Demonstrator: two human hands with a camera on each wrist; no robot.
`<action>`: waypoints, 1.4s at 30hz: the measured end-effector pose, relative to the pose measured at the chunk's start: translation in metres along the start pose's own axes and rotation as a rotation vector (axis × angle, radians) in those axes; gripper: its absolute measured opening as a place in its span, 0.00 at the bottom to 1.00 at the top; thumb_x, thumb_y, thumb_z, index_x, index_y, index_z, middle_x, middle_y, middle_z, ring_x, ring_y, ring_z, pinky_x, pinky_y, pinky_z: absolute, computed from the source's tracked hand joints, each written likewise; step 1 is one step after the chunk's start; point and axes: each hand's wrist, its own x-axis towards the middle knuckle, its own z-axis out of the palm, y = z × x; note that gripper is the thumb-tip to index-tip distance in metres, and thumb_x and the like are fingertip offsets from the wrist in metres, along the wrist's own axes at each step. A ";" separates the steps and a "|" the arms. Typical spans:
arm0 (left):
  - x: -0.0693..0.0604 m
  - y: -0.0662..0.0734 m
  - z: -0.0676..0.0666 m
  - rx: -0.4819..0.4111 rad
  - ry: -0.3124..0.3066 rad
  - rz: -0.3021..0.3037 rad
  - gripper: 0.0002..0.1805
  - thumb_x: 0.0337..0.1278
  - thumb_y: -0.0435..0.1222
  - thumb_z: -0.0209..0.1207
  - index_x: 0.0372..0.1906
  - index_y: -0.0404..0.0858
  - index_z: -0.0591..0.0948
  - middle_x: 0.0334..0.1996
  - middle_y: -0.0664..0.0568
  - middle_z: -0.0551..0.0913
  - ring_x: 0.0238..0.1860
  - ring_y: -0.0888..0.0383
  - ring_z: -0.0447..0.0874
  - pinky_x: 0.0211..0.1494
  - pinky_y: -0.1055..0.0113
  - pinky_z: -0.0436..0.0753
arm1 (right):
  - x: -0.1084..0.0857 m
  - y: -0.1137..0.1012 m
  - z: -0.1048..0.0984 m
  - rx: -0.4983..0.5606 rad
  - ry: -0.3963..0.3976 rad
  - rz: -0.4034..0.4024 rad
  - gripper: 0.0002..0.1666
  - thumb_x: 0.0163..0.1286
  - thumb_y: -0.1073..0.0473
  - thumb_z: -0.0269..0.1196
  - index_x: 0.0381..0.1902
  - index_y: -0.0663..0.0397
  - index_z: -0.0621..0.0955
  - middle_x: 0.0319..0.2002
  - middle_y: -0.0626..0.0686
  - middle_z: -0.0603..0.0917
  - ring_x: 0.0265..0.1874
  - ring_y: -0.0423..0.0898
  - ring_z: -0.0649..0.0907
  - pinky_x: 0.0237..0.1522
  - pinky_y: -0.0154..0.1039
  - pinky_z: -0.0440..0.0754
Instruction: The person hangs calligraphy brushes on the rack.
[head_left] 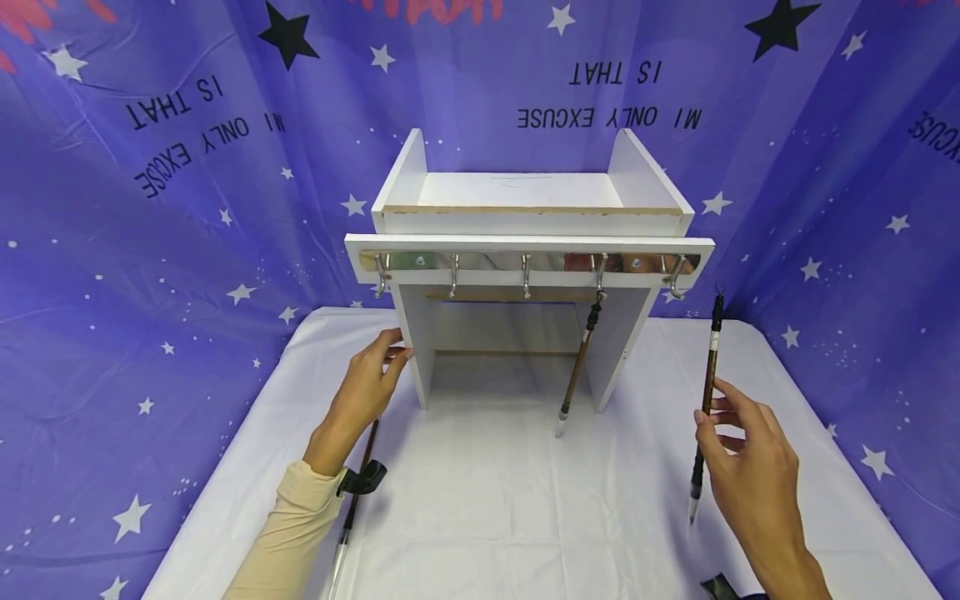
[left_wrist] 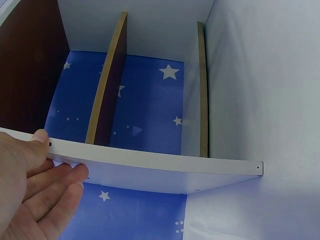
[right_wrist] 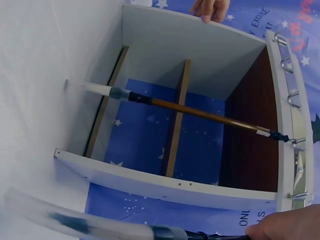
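A white shelf rack (head_left: 528, 225) has a front rail with several metal hooks. My left hand (head_left: 367, 383) holds the front edge of its left side panel (left_wrist: 150, 160), thumb on the edge and fingers against the outer face. To the right of the rack, my right hand (head_left: 757, 467) pinches a calligraphy brush (head_left: 709, 367) by its middle. That brush stands nearly upright, loop at the top and clear-capped tip (right_wrist: 110, 230) downward. A second calligraphy brush (head_left: 579, 367) hangs by its loop from the hook (head_left: 602, 271) second from the right.
Another brush (head_left: 349, 521) lies on the white-covered table (head_left: 480, 517), partly hidden beneath my left forearm. A purple curtain (head_left: 187, 333) with stars and lettering surrounds the back and sides. Black camera mounts (head_left: 363, 478) are on both wrists.
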 end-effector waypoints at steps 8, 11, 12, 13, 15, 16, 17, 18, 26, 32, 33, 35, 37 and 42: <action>0.000 0.000 -0.001 0.005 -0.002 -0.009 0.19 0.81 0.40 0.57 0.67 0.37 0.76 0.61 0.40 0.85 0.58 0.41 0.88 0.61 0.42 0.86 | -0.001 -0.012 -0.001 0.057 0.067 -0.050 0.36 0.65 0.74 0.71 0.71 0.53 0.80 0.48 0.59 0.84 0.44 0.16 0.76 0.45 0.08 0.73; 0.000 0.000 -0.001 0.005 -0.003 -0.009 0.19 0.82 0.40 0.56 0.67 0.36 0.76 0.61 0.40 0.85 0.58 0.41 0.88 0.62 0.42 0.86 | -0.001 -0.018 -0.001 0.085 0.087 -0.079 0.37 0.64 0.75 0.72 0.70 0.53 0.80 0.48 0.58 0.84 0.45 0.18 0.78 0.45 0.09 0.74; -0.001 0.000 -0.001 0.005 -0.003 -0.010 0.19 0.82 0.40 0.56 0.67 0.36 0.76 0.61 0.40 0.85 0.58 0.41 0.88 0.62 0.42 0.86 | -0.001 -0.020 -0.001 0.096 0.091 -0.089 0.37 0.64 0.76 0.72 0.70 0.54 0.80 0.47 0.57 0.84 0.45 0.18 0.78 0.45 0.10 0.75; -0.001 0.000 -0.001 0.005 -0.003 -0.009 0.19 0.82 0.40 0.56 0.67 0.36 0.76 0.61 0.40 0.85 0.58 0.41 0.88 0.62 0.42 0.86 | -0.001 -0.022 0.000 0.107 0.095 -0.100 0.37 0.64 0.76 0.72 0.70 0.54 0.80 0.47 0.57 0.83 0.45 0.19 0.79 0.46 0.10 0.76; -0.001 0.000 -0.001 0.004 -0.003 -0.010 0.19 0.82 0.40 0.56 0.67 0.36 0.76 0.62 0.40 0.85 0.58 0.41 0.88 0.62 0.42 0.86 | -0.002 -0.025 0.001 0.126 0.097 -0.114 0.38 0.63 0.77 0.72 0.70 0.54 0.80 0.46 0.54 0.83 0.44 0.19 0.80 0.46 0.11 0.76; -0.001 0.001 -0.001 0.004 -0.003 -0.011 0.19 0.82 0.40 0.56 0.68 0.36 0.76 0.62 0.40 0.85 0.59 0.41 0.88 0.62 0.42 0.86 | -0.002 -0.027 0.002 0.140 0.097 -0.124 0.38 0.62 0.78 0.72 0.70 0.55 0.80 0.46 0.53 0.83 0.44 0.20 0.80 0.46 0.11 0.77; -0.001 0.001 -0.001 0.003 -0.004 -0.011 0.19 0.82 0.40 0.56 0.68 0.37 0.76 0.62 0.40 0.85 0.59 0.41 0.88 0.62 0.42 0.86 | -0.002 -0.028 0.003 0.150 0.095 -0.131 0.38 0.62 0.79 0.72 0.70 0.55 0.80 0.46 0.53 0.82 0.43 0.20 0.80 0.46 0.12 0.78; -0.001 0.001 -0.001 0.003 -0.004 -0.012 0.19 0.82 0.40 0.56 0.68 0.37 0.76 0.62 0.41 0.85 0.59 0.41 0.88 0.62 0.42 0.86 | -0.003 -0.030 0.004 0.162 0.094 -0.136 0.38 0.62 0.79 0.71 0.70 0.56 0.80 0.46 0.52 0.82 0.44 0.21 0.81 0.46 0.12 0.78; -0.001 0.002 0.000 0.003 -0.001 -0.017 0.19 0.82 0.41 0.56 0.68 0.37 0.76 0.62 0.41 0.85 0.59 0.41 0.88 0.62 0.42 0.86 | -0.008 -0.045 0.019 0.250 0.066 -0.219 0.38 0.61 0.82 0.70 0.69 0.61 0.80 0.47 0.60 0.83 0.49 0.27 0.81 0.49 0.15 0.80; -0.001 0.002 0.000 0.004 0.000 -0.011 0.19 0.82 0.40 0.56 0.68 0.37 0.76 0.61 0.40 0.85 0.59 0.40 0.88 0.62 0.42 0.86 | -0.011 -0.055 0.033 0.269 0.022 -0.244 0.36 0.63 0.80 0.70 0.69 0.62 0.79 0.47 0.61 0.83 0.49 0.28 0.80 0.49 0.16 0.81; -0.001 0.002 0.000 0.004 0.001 -0.010 0.19 0.82 0.40 0.56 0.68 0.37 0.76 0.61 0.40 0.85 0.59 0.40 0.88 0.62 0.42 0.86 | -0.012 -0.056 0.034 0.273 0.022 -0.250 0.35 0.63 0.80 0.70 0.68 0.62 0.79 0.47 0.61 0.83 0.49 0.29 0.81 0.49 0.16 0.81; -0.001 0.002 0.000 0.007 0.003 -0.011 0.19 0.82 0.40 0.56 0.68 0.37 0.76 0.61 0.41 0.85 0.59 0.41 0.88 0.62 0.42 0.86 | -0.012 -0.059 0.038 0.276 0.018 -0.261 0.35 0.63 0.80 0.70 0.68 0.62 0.79 0.47 0.60 0.83 0.49 0.30 0.81 0.49 0.16 0.80; -0.001 0.002 0.000 0.009 0.003 -0.013 0.19 0.82 0.40 0.56 0.68 0.37 0.76 0.62 0.41 0.85 0.59 0.41 0.88 0.62 0.42 0.86 | -0.013 -0.062 0.041 0.276 0.014 -0.276 0.35 0.63 0.79 0.71 0.68 0.62 0.80 0.47 0.60 0.83 0.48 0.31 0.81 0.49 0.15 0.80; -0.001 0.001 0.000 0.008 0.000 -0.012 0.19 0.82 0.40 0.56 0.68 0.37 0.76 0.62 0.40 0.85 0.59 0.41 0.88 0.62 0.42 0.86 | -0.016 -0.065 0.051 0.287 -0.003 -0.303 0.35 0.62 0.79 0.72 0.68 0.61 0.80 0.47 0.58 0.83 0.48 0.33 0.82 0.48 0.16 0.81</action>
